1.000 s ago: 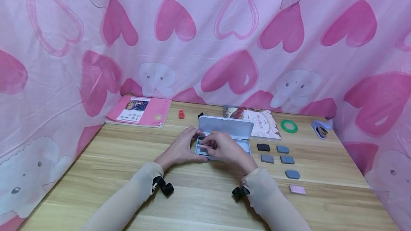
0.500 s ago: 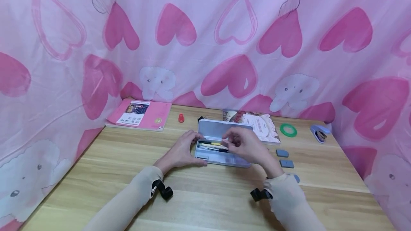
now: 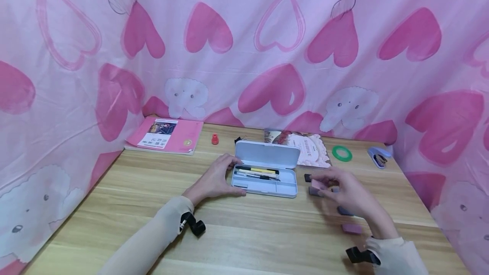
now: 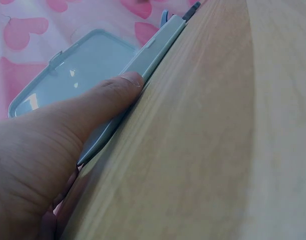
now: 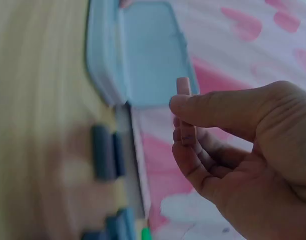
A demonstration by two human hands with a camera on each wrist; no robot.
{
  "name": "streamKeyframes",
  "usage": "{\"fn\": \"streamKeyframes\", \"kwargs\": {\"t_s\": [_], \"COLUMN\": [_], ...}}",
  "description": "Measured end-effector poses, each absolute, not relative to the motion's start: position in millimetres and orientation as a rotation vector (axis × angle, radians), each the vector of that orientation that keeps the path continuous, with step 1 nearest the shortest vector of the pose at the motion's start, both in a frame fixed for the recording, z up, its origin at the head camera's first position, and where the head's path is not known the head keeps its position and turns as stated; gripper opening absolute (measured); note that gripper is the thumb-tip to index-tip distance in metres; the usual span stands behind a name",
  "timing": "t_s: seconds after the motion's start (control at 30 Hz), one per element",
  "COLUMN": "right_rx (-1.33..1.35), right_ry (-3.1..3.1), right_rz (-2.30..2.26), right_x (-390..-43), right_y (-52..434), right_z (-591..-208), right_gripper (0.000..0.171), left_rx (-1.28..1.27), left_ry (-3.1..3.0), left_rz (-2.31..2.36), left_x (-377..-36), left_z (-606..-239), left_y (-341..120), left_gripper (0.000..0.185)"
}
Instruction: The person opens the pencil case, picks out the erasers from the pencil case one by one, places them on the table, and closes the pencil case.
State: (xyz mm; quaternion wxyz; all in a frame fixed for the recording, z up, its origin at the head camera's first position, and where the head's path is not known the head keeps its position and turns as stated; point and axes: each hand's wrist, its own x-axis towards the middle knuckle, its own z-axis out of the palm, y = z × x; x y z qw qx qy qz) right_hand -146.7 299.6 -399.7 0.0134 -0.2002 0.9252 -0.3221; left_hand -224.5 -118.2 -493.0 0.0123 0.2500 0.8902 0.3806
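Open pencil case (image 3: pixel 265 180) is sitting mid-desk (image 3: pixel 244 241), pale blue, lid standing up behind the tray. Pens are lying lengthwise in the tray's rear half.

Left hand (image 3: pixel 214 179) is resting against the case's left end, fingers fairly straight and spread around the corner, thumb pressing along the front wall; the left wrist view confirms the thumb (image 4: pixel 100 100) is lying flat against the tray edge. Nothing is being gripped.

Right hand (image 3: pixel 345 192) is hovering just right of the case, above the desk, pinching a small pink eraser (image 3: pixel 316 185) between thumb and fingers. The right wrist view shows the eraser (image 5: pixel 185 112) standing on edge in that pinch, thumb across its face.

Right of the case, under and around the right hand: several grey erasers, partly hidden, one black one (image 3: pixel 307 177) nearest the case, and a second pink eraser (image 3: pixel 352 228) closer to the desk's front edge.

Behind the case: an illustrated book (image 3: pixel 305 147), touching or just behind the lid; a green tape ring (image 3: pixel 341 153) and a blue stapler (image 3: pixel 378 157) further right. Behind and left of the case: a small red cap (image 3: pixel 215 139) and a pink book (image 3: pixel 166 135).
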Motion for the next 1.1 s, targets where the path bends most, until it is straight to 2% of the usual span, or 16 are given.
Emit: {"fn": "streamKeyframes", "kwargs": {"t_s": [0.17, 0.37, 0.9, 1.1], "right_rx": [-0.54, -0.508, -0.482, -0.574], "right_ry": [2.785, 2.716, 2.736, 2.701], "right_rz": [-0.949, -0.923, -0.864, -0.932], "right_x": [-136, -131, -134, -138], "right_y": [315, 320, 314, 313], "right_z": [-418, -431, -429, -426], "right_gripper": [0.034, 0.024, 0.033, 0.029], "left_rx": [0.782, 0.788, 0.772, 0.779], "left_ry": [2.776, 2.775, 2.792, 2.788], "left_rz": [1.192, 1.194, 1.183, 1.184], "left_x": [-225, -226, -226, -226], "left_z": [-495, -499, -490, -492], "left_y": [-117, -114, -116, -118], "left_gripper": [0.098, 0.098, 0.098, 0.098]}}
